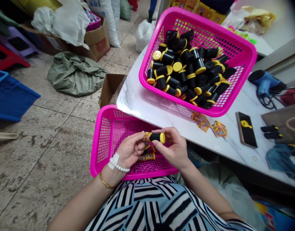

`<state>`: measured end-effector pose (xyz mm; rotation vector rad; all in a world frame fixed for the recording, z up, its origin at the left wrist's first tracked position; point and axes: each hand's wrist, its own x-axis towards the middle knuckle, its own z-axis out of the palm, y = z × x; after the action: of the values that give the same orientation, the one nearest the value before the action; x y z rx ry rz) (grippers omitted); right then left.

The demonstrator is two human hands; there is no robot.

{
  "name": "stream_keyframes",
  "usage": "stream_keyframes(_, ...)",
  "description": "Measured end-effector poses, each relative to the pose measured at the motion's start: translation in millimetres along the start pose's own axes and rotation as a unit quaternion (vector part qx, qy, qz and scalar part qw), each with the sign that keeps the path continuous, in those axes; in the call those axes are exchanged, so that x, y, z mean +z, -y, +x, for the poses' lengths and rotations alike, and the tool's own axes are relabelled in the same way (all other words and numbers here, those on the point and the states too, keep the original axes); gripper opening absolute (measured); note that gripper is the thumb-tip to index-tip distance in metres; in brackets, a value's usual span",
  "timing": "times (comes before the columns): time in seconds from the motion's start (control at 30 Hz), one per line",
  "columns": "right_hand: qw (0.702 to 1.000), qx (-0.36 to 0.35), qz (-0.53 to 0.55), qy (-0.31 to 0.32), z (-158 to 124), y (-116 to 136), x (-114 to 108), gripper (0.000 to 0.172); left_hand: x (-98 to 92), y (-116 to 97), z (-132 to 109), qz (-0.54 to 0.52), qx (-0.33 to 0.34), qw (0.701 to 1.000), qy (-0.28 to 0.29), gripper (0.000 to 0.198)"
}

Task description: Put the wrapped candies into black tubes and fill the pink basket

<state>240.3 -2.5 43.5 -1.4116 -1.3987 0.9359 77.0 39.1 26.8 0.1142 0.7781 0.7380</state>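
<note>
A black cylinder with a yellow cap (156,137) is held between both hands above the lower pink basket (96,154). My left hand (130,149) pinches a patterned yellow-orange wrapper (147,137) at the cylinder's left end. My right hand (172,147) has its thumb and fingers round the capped end. Below the hands, several wrapped pieces (148,156) lie in the lower basket, partly hidden by my fingers. On the table, the upper pink basket (243,48) holds many black cylinders with yellow caps.
The white table (135,96) carries two small piles of patterned wrappers (200,121), a phone (246,129) with a yellow piece on it, two black cylinders (270,132) and a blue hair dryer (266,81). On the floor at left are a blue crate (12,96) and green sacking (76,75).
</note>
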Motion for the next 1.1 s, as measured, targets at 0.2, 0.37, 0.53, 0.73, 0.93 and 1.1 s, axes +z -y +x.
stream_keyframes(0.2, 0.994, -0.074, -0.062, -0.044, -3.4, -11.4, 5.0, 0.028, -2.6, 1.2, -1.1, -0.005, 0.017, 1.0, -0.014, 0.009)
stream_keyframes(0.37, 0.997, -0.028, 0.066, 0.038, -2.7, -12.4, -1.2, 0.03, -4.4, 0.7, -2.8, 0.017, -0.029, 0.999, 0.004, 0.013)
stream_keyframes(0.53, 0.999, -0.01, 0.028, 0.041, -7.0, -6.1, -6.8, 0.032, -1.8, 0.7, -4.6, 0.091, -0.008, 0.996, -0.007, 0.016)
stream_keyframes(0.73, 0.998, 0.002, -0.038, 0.047, -9.4, -7.1, -6.5, 0.026, -2.9, 5.1, -3.6, 0.101, 0.009, 0.995, -0.011, 0.02)
stream_keyframes(0.93, 0.994, -0.085, -0.048, -0.037, -15.7, -10.2, -3.2, 0.033, 0.8, 10.6, -11.3, 0.108, 0.109, 0.988, -0.033, 0.025)
stream_keyframes(1.1, 0.99, -0.133, 0.008, -0.044, -16.5, -3.9, -7.3, 0.036, 2.0, 3.2, -25.6, 0.193, 0.136, 0.971, 0.03, 0.052)
